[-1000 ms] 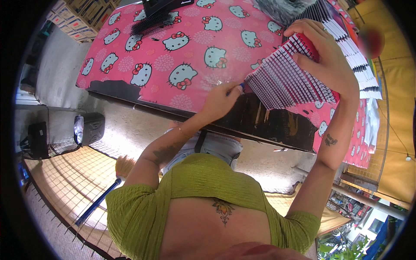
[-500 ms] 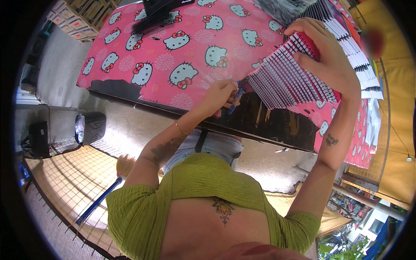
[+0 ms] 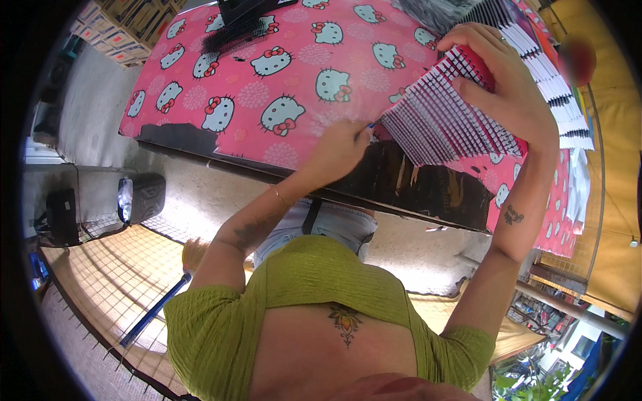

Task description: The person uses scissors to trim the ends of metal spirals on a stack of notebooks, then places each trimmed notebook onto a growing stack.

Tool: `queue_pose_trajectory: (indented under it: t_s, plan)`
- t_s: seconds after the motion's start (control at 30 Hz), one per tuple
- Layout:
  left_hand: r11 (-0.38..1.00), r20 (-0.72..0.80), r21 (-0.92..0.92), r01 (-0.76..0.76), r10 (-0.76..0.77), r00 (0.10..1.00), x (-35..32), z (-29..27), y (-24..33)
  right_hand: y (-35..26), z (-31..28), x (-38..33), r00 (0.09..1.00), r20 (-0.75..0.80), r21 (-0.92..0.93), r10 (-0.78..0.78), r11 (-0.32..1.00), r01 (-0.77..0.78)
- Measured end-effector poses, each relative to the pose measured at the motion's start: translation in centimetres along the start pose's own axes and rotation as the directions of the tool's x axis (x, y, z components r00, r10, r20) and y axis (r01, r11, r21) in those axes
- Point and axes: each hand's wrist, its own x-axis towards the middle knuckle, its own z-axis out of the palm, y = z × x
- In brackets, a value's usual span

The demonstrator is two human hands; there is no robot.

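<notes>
A leaning stack of spiral-bound notebooks (image 3: 438,120), with white page edges, dark coils and red covers, stands at the right front of the table. My right hand (image 3: 515,97) is wrapped over the top and far side of this stack, thumb and fingers spread across it. My left hand (image 3: 340,152) is closed around a small blue tool (image 3: 370,125). Only a bit of the tool shows past the fingertips, right by the stack's lower left corner. Its kind and the rest of it are hidden in my palm.
A pink patterned cover (image 3: 294,73) lies on the table, torn at the front to a dark surface (image 3: 428,190). More notebooks (image 3: 535,67) lie behind my right hand. Black coils (image 3: 234,37) rest at the far left. Cardboard boxes (image 3: 124,30) stand beyond; a broom (image 3: 157,307) is below left.
My left hand has turned and closed further over the blue tool, hiding most of its blue part. The stack and my right hand have barely shifted.
</notes>
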Motion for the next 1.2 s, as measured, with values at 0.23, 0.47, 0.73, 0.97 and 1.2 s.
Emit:
queue_pose_trajectory:
  t_s: [0.23, 0.47, 0.73, 0.97, 1.2]
  plan:
    - [0.956, 0.062, -0.271, 0.109, -0.096, 0.993, 0.1, -0.5, 0.3, -0.8, -0.8, 0.3, 0.996, 0.077, 0.016, 0.042, 0.999, -0.043]
    - [0.93, 0.1, -0.34, 0.14, -0.112, 0.989, 1.0, -0.7, -1.7, -0.7, -0.3, 0.6, 0.997, 0.07, 0.026, 0.012, 1.0, -0.014]
    - [0.989, -0.043, 0.13, -0.07, 0.076, 0.996, 1.0, -0.5, -0.3, -0.4, -0.6, 0.3, 0.998, 0.066, 0.005, 0.001, 1.0, -0.001]
    - [0.894, 0.158, -0.394, 0.214, -0.163, 0.974, 1.2, -0.5, -0.7, -0.8, -1.8, 0.4, 0.993, 0.091, 0.027, 0.073, 0.997, -0.076]
    - [0.577, 0.003, 0.726, -0.374, 0.541, 0.841, 0.7, 1.0, -0.2, -0.4, -1.5, 0.2, 0.997, 0.067, 0.033, 0.027, 0.999, -0.03]
